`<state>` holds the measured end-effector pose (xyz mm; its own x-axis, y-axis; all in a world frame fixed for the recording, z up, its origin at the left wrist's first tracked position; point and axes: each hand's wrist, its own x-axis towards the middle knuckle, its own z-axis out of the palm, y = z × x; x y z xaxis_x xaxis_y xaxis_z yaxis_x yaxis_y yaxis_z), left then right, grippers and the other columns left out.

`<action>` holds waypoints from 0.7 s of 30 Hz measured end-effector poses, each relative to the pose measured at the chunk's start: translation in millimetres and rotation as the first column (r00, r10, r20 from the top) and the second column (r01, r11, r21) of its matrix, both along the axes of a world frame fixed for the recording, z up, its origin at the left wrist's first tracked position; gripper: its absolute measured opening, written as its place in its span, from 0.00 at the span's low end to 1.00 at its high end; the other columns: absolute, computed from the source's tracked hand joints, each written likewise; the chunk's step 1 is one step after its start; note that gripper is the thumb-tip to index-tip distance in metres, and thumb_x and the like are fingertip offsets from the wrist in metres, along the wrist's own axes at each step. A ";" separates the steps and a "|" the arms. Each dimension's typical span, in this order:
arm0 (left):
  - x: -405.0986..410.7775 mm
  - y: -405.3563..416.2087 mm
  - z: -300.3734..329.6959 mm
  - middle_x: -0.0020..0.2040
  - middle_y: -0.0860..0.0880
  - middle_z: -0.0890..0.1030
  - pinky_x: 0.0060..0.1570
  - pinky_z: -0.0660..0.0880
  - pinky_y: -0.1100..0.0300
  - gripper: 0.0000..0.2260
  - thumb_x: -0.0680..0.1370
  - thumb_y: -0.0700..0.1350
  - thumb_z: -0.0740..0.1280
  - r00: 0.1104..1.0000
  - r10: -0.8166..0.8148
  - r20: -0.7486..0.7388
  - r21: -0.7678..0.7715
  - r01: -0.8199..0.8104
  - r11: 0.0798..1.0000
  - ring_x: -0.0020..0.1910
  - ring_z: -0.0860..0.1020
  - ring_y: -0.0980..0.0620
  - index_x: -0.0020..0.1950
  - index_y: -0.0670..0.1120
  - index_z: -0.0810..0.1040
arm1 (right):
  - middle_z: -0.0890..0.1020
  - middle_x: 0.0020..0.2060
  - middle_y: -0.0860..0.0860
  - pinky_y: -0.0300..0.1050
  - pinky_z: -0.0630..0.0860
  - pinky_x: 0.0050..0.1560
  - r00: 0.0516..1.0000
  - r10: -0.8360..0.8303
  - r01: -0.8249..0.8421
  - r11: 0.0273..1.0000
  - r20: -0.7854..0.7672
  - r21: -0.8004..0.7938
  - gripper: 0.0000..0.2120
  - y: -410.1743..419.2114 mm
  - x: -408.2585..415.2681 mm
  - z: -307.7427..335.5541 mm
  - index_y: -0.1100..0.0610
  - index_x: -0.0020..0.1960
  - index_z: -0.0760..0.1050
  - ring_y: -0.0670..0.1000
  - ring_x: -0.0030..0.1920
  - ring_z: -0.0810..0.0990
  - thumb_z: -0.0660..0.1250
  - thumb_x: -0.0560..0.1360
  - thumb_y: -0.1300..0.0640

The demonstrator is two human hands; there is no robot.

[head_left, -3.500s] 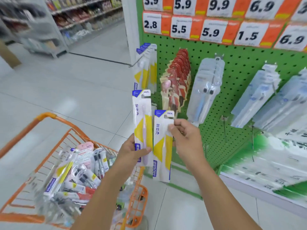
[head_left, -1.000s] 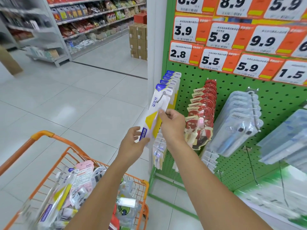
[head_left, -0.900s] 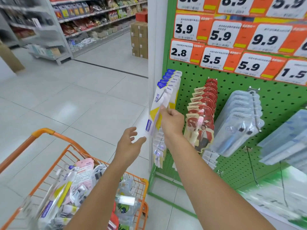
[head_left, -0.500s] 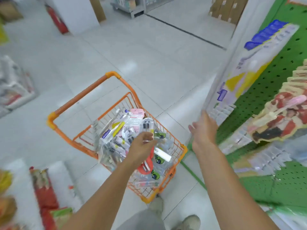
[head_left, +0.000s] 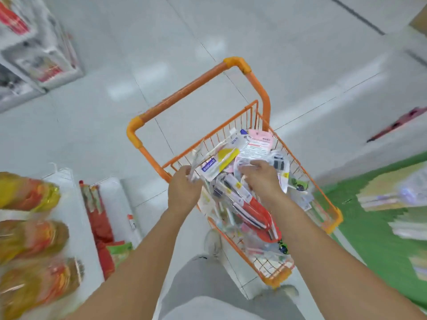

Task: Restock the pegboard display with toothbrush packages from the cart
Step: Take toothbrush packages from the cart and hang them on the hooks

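An orange wire cart stands in front of me, full of several toothbrush packages. A white package with a yellow patch and a blue label lies tilted on top of the pile. My left hand is at the cart's near left rim, fingers pinched on the lower edge of a clear package there. My right hand reaches into the pile, fingers curled over packages; what it grips is hidden. The green pegboard display is at the far right, blurred.
Blurred shelves with yellow and red bagged goods stand close on my left. Another white shelf unit is at the upper left. Pale tiled floor lies beyond the cart. My legs and shoes are just behind it.
The yellow-and-white package was hung on the pegboard hook and released. My view swung down and left to the cart, and both hands dropped into its pile of packages.
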<state>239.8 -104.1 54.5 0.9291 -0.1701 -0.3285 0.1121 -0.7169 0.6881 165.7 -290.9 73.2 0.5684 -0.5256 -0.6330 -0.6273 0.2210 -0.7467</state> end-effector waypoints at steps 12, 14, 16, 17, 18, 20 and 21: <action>60.2 -72.0 -54.5 0.81 0.42 0.55 0.76 0.57 0.51 0.30 0.80 0.39 0.62 0.860 -0.494 -0.128 0.100 0.507 0.856 0.80 0.55 0.44 0.80 0.41 0.53 | 0.81 0.36 0.55 0.45 0.78 0.36 0.911 -0.389 0.411 0.877 -0.136 0.247 0.14 -5.6 113.7 -71.4 0.63 0.52 0.77 0.51 0.32 0.80 0.76 0.70 0.61; 62.3 -79.3 -61.5 0.77 0.41 0.60 0.75 0.61 0.49 0.31 0.77 0.36 0.64 0.863 -0.487 -0.135 0.135 0.503 0.854 0.77 0.59 0.41 0.78 0.39 0.56 | 0.80 0.35 0.57 0.44 0.77 0.36 0.897 -0.419 0.441 0.858 -0.139 0.262 0.14 -10.1 119.7 -81.2 0.66 0.53 0.79 0.53 0.32 0.79 0.75 0.71 0.61; 65.2 -82.4 -63.5 0.76 0.41 0.62 0.73 0.63 0.50 0.35 0.75 0.37 0.69 0.875 -0.470 -0.119 0.163 0.484 0.860 0.75 0.62 0.41 0.78 0.39 0.55 | 0.78 0.34 0.58 0.38 0.71 0.27 0.884 -0.445 0.468 0.844 -0.144 0.261 0.06 -13.4 125.7 -87.2 0.64 0.50 0.77 0.51 0.29 0.73 0.72 0.75 0.64; 67.6 -83.1 -63.9 0.76 0.42 0.63 0.72 0.63 0.51 0.38 0.74 0.37 0.71 0.880 -0.461 -0.114 0.183 0.474 0.861 0.74 0.63 0.41 0.79 0.39 0.54 | 0.78 0.35 0.58 0.37 0.68 0.23 0.886 -0.440 0.464 0.843 -0.146 0.273 0.04 -14.3 128.2 -89.3 0.64 0.50 0.77 0.50 0.28 0.71 0.70 0.76 0.66; 70.6 -83.6 -64.9 0.76 0.42 0.63 0.71 0.64 0.52 0.39 0.74 0.37 0.71 0.883 -0.458 -0.106 0.207 0.470 0.858 0.74 0.64 0.41 0.80 0.39 0.54 | 0.77 0.35 0.59 0.36 0.66 0.22 0.891 -0.431 0.454 0.843 -0.142 0.287 0.04 -15.2 131.1 -90.8 0.65 0.51 0.77 0.49 0.27 0.70 0.68 0.76 0.68; 76.4 -84.9 -64.1 0.74 0.41 0.65 0.69 0.65 0.54 0.37 0.74 0.36 0.70 0.879 -0.466 -0.096 0.274 0.474 0.837 0.73 0.65 0.42 0.79 0.39 0.56 | 0.75 0.32 0.57 0.35 0.65 0.21 0.905 -0.402 0.426 0.853 -0.143 0.302 0.03 -15.8 136.8 -91.7 0.65 0.49 0.77 0.47 0.25 0.69 0.66 0.76 0.70; 78.3 -85.9 -62.8 0.73 0.41 0.65 0.68 0.67 0.54 0.34 0.74 0.36 0.70 0.875 -0.474 -0.099 0.302 0.480 0.823 0.71 0.67 0.41 0.78 0.40 0.59 | 0.74 0.31 0.56 0.35 0.66 0.21 0.907 -0.392 0.421 0.857 -0.156 0.297 0.02 -16.8 139.1 -92.2 0.64 0.48 0.76 0.48 0.24 0.68 0.67 0.77 0.69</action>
